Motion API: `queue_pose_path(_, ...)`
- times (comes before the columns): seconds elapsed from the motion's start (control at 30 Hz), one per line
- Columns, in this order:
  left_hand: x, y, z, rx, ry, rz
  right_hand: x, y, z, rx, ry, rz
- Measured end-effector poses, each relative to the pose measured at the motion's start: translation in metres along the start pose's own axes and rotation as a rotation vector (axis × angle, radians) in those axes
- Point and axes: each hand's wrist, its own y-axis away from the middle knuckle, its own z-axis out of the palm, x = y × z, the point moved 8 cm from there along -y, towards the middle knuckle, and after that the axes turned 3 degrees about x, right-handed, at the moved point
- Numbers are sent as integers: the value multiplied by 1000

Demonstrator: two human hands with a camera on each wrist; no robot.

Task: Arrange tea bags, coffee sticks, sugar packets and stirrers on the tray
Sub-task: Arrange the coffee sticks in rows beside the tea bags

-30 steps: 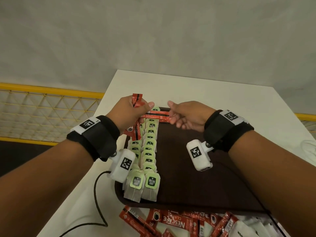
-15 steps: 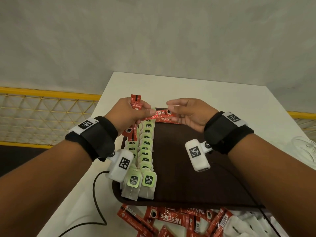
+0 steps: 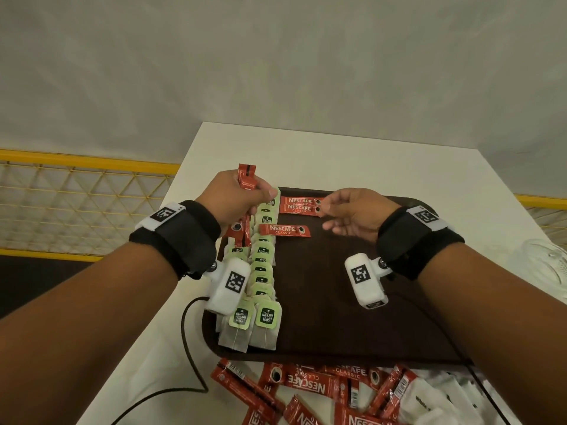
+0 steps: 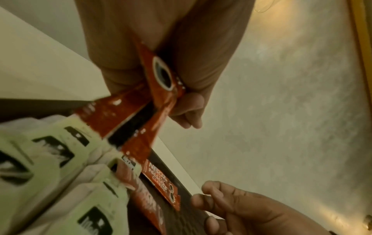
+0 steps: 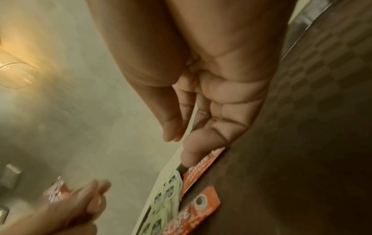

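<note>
Gripping glossy flat coffee sticks point(image 3: 245, 207)

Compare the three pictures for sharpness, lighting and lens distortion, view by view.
Head view: sharp, evenly lit, labels on the coffee sticks readable, table edges splayed by the wide angle. Left wrist view: warm cast, tea bags close and smeared, sticks in the left hand soft. Right wrist view: blurred throughout, yellow glare at the upper left, right hand looming large.

Three red coffee sticks point(image 3: 284, 230) flat on dark tray point(image 3: 352, 317) — beside tea bags point(image 3: 260, 271).
</note>
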Motion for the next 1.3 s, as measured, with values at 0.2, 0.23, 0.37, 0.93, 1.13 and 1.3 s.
queue_pose_path(0.2,5,-3,-3,12,-14,6,-12,-5,31,11,659,-190)
queue_pose_path(0.23,4,-3,-4,11,-18,0,-11,-7,38,-12,738,-197)
queue_pose_path(0.37,-3,-1,-7,11,-31,-37,-9,-15,48,0,980,-236)
queue_pose_path(0.93,-9,4,-14,-11,43,-65,-13,-24,8,168,1046,-151)
queue_pose_path(1.13,-10,5,-12,-28,36,-71,-19,-29,19,179,1065,-171)
queue_pose_path(1.3,-11,4,-10,-36,48,-72,-19,-32,16,205,1058,-170)
